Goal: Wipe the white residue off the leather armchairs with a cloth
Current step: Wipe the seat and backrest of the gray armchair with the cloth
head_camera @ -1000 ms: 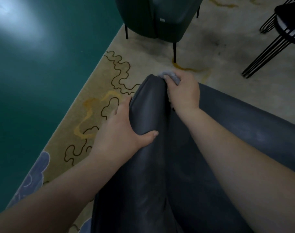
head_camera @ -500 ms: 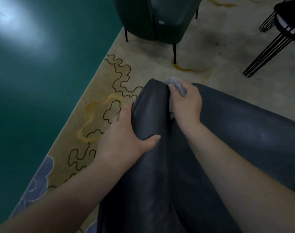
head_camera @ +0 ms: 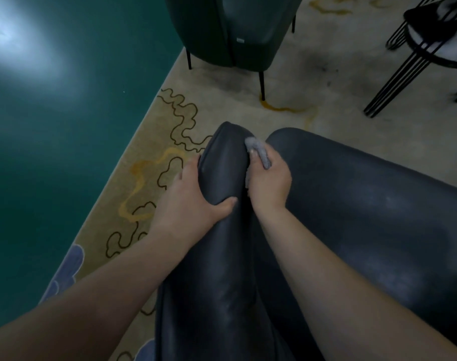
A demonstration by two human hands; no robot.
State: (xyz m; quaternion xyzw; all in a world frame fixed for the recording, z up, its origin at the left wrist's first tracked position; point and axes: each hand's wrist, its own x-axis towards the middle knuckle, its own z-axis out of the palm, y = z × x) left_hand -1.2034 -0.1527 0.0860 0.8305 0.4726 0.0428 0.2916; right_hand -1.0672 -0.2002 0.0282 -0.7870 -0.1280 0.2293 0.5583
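Observation:
A dark grey leather armchair fills the lower right of the head view. Its left armrest runs toward me. My left hand grips the armrest from the outer side, thumb over the top. My right hand is closed on a small grey cloth and presses it into the gap between the armrest and the seat cushion. Faint white smears show on the seat at the right and low on the armrest.
A second dark green armchair on thin black legs stands ahead on the beige patterned rug. A black wire-legged side table is at the upper right. Green glossy floor lies to the left.
My right hand with the cloth has slid back toward me along the inner side of the armrest. My left hand keeps its hold, now nearer the armrest's front end.

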